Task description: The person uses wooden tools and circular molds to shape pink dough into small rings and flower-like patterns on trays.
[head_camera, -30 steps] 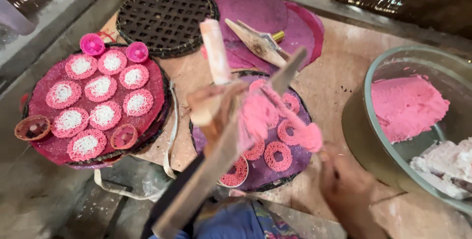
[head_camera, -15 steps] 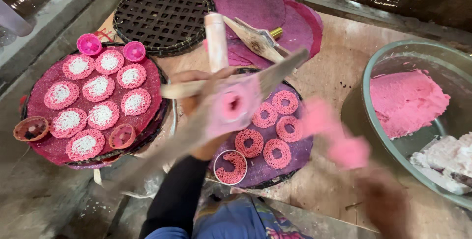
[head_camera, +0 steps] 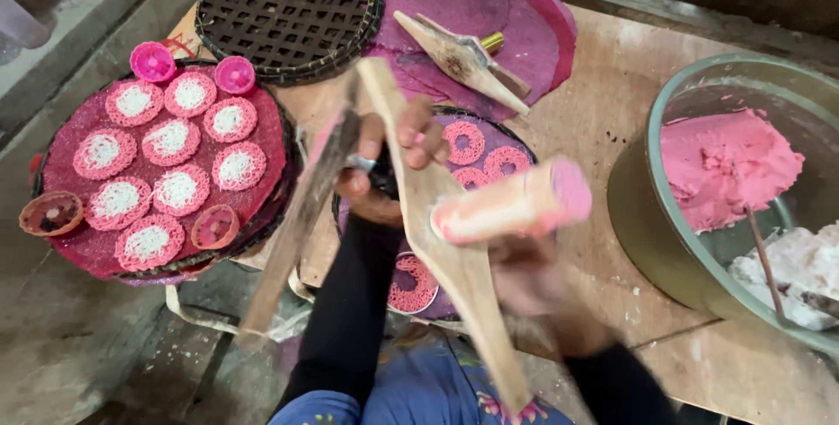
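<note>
Seen from above. Far right, a large round metal bowl [head_camera: 642, 215] with a mound of pink dough [head_camera: 725, 167] and a white mass beside it. Left, a round woven tray lined in dark pink [head_camera: 52, 150], carrying round pink cakes with white centres [head_camera: 166, 176]. Top centre, an empty dark round lattice tray [head_camera: 288, 7], overlapping flat purple-pink sheets [head_camera: 489, 6]. Centre, a second lined tray with pink ring-shaped pieces [head_camera: 468, 141]. Above it, a long two-armed wooden press [head_camera: 437, 241], gripped by the left hand [head_camera: 389, 158], fingers curled tight around both arms. Right hand [head_camera: 533, 281], blurred, closed around a pale pink cylinder [head_camera: 511, 202] crossing the press.
</note>
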